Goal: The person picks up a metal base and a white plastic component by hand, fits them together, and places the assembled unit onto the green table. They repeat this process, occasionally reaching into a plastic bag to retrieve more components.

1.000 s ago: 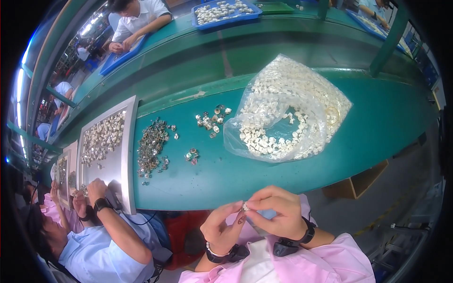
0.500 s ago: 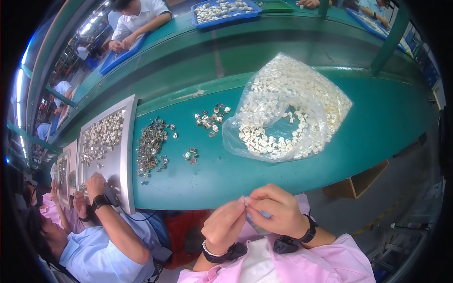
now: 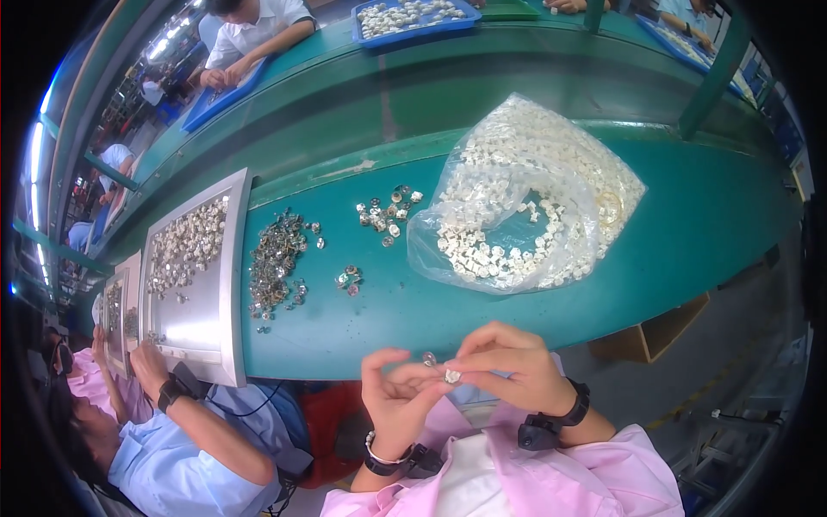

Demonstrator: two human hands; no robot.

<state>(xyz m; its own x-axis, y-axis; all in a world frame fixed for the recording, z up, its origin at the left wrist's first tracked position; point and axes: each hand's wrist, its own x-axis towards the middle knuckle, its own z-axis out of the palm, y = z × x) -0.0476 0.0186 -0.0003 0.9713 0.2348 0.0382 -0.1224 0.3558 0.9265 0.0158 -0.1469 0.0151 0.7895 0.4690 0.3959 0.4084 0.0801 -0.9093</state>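
Over the table's near edge, my two hands meet fingertip to fingertip. My right hand point(image 3: 510, 369) pinches a small white part point(image 3: 451, 376) between thumb and fingers. My left hand point(image 3: 398, 389) is half curled, its index finger raised and its thumb close to the white part. A small shiny metal part point(image 3: 429, 358) sits at the left fingertips, apart from the white one. Beyond my hands lies a large clear plastic bag point(image 3: 620, 185), its mouth turned toward me, full of similar white parts point(image 3: 491, 258).
Metal parts point(image 3: 276, 267) are heaped left on the green table point(image 3: 345, 345), with small clusters of mixed parts point(image 3: 392, 215) nearby. A metal-framed tray point(image 3: 234, 284) of white pieces stands further left, where a co-worker in blue point(image 3: 202, 439) sits. A cardboard box point(image 3: 663, 327) is below right.
My fingertips have parted from a tight pinch, and the left fingers have opened out. The white and metal parts now show separately. The co-worker's hand on the left has moved down and left.
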